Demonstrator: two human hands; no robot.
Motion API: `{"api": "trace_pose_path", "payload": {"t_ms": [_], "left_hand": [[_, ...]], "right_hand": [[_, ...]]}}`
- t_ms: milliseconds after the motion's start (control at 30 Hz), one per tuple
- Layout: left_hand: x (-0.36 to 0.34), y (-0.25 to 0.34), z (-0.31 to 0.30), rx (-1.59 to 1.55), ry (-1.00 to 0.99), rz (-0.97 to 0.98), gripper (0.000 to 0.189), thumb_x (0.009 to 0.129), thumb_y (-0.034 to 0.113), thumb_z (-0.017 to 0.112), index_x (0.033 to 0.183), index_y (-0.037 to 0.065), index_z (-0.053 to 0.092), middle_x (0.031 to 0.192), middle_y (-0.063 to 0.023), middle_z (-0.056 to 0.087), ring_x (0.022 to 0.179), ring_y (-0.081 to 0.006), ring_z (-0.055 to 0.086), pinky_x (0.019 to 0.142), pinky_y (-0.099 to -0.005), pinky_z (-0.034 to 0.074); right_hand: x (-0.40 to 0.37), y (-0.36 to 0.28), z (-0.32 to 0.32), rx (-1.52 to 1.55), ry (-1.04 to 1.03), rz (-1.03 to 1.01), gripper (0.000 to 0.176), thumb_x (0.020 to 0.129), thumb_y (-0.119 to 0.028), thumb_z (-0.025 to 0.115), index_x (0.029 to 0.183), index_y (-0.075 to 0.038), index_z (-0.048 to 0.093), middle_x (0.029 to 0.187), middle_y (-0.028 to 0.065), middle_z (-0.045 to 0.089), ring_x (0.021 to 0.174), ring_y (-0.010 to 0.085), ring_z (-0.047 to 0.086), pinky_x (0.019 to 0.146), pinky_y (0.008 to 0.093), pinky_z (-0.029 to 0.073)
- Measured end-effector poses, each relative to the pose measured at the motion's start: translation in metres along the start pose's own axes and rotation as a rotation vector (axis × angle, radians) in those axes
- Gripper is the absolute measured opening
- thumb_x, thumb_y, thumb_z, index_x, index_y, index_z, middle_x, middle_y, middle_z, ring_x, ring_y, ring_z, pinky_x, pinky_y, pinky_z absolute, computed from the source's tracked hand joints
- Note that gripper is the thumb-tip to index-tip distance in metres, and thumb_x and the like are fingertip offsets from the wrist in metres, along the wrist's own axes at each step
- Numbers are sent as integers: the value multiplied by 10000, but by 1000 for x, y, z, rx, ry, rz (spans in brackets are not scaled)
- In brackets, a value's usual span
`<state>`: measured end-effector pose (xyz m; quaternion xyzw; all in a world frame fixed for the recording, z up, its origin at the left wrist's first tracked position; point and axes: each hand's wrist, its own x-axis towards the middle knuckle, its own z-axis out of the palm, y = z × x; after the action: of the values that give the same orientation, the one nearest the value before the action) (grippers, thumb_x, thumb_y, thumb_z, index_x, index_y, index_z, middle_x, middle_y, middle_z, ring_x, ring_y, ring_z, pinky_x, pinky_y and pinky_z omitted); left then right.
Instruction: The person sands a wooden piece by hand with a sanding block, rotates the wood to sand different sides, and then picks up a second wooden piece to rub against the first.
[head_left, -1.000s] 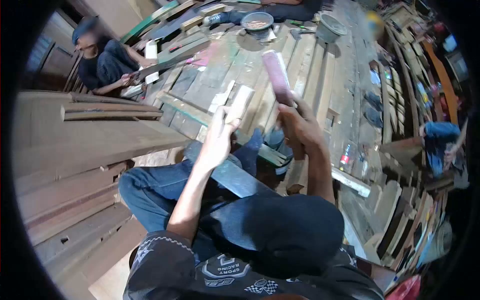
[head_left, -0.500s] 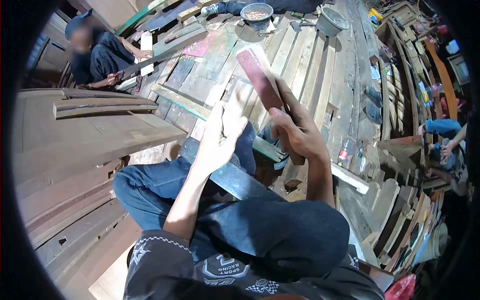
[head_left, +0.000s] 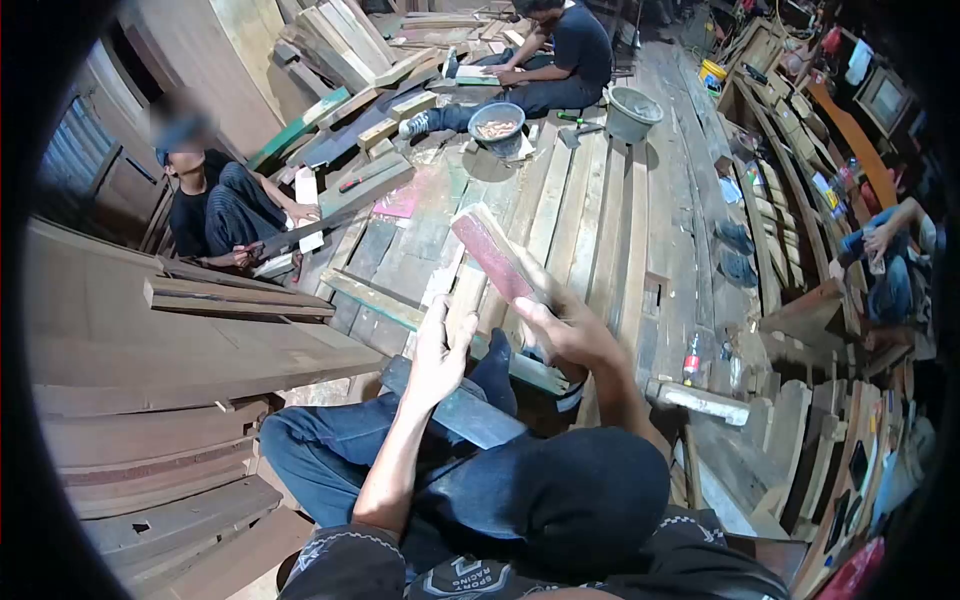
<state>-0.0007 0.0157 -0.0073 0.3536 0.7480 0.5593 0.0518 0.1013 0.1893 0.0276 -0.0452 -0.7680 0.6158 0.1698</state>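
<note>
My right hand (head_left: 575, 330) is closed around a sanding block (head_left: 492, 258), a long wooden piece with a dusty dark-red face, tilted up to the left. The thumb presses on its red side. To the left, my left hand (head_left: 438, 360) is raised with thumb and fingers on either side of a pale wood strip (head_left: 467, 292), whose lower part the hand hides. The two hands are apart, the block's lower edge close to the strip. Below them a dark grey-blue board (head_left: 480, 418) lies across my legs.
Planks (head_left: 590, 220) cover the floor ahead, with a grey bucket (head_left: 634, 114) and a basin of small pieces (head_left: 497, 128). One person (head_left: 225, 200) sits at left, another (head_left: 560, 60) at the back. Stacked timber (head_left: 200, 360) lines the left. A bottle (head_left: 691, 360) stands at right.
My view has tilted up, bringing the person at the back into sight. The sanding block has come closer to the left hand and leans further left.
</note>
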Motion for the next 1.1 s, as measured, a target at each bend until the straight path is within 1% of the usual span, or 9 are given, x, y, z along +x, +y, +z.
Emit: {"api": "trace_pose_path", "payload": {"t_ms": [100,267,367,400,500,600,867,967,1100], "left_hand": [[0,7,-7,-142,-122,-180,279,945,228,632,1072,1,530,886,-144,642,818,-228,623,748,-369,487],[-1,-3,-7,-245,-33,-165,333,887,190,713,1064,46,472,828,-80,605,760,-148,564,690,-313,473],[-1,-13,-2,-266,15,-73,279,941,185,660,1104,66,466,825,-22,568,660,-66,533,555,-230,437],[1,-15,-1,-229,57,-29,287,947,190,649,1136,63,474,821,-22,572,658,-66,530,554,-233,437],[3,-21,-2,-137,139,11,330,962,207,623,1223,53,491,811,-21,582,650,-64,521,555,-239,435],[2,-14,-4,-82,137,-22,362,959,199,620,1258,34,500,845,-63,623,682,-103,557,601,-274,465],[1,8,-5,5,142,-16,333,941,138,616,1223,-4,510,939,-176,676,858,-236,674,751,-352,511],[-1,3,-4,65,124,-11,337,939,137,616,1225,-5,510,935,-178,674,845,-240,671,748,-349,511],[-1,8,-2,110,15,36,340,937,135,610,1230,-9,511,928,-191,673,831,-246,667,740,-354,508]], "right_hand": [[-10,-5,-4,48,-42,186,668,978,-212,553,1552,-126,221,727,21,520,544,87,467,506,257,423],[-4,4,10,69,0,155,664,970,-196,577,1545,-135,250,707,12,512,547,91,481,501,264,430],[-3,-9,8,44,-34,158,610,971,-98,556,1517,-40,291,1320,66,510,901,87,499,734,222,446],[-4,-9,9,53,-44,184,608,970,-98,557,1515,-39,294,1324,72,509,913,88,501,742,223,446],[-4,-1,14,-32,-55,133,628,957,-252,605,1511,-129,335,815,70,611,640,148,570,620,284,486],[-2,-9,12,-157,-203,175,632,943,-128,608,1493,-3,322,1093,41,620,869,119,552,808,261,469],[1,-21,26,-306,-39,-5,646,918,-79,625,1495,-68,334,929,157,648,830,108,566,794,273,480],[0,-7,16,-298,-85,-135,650,928,-217,619,1499,-168,313,754,235,602,641,420,581,630,376,475],[-1,-24,13,-337,31,72,658,933,-239,615,1506,-182,297,734,220,616,651,424,597,626,396,473]]}}
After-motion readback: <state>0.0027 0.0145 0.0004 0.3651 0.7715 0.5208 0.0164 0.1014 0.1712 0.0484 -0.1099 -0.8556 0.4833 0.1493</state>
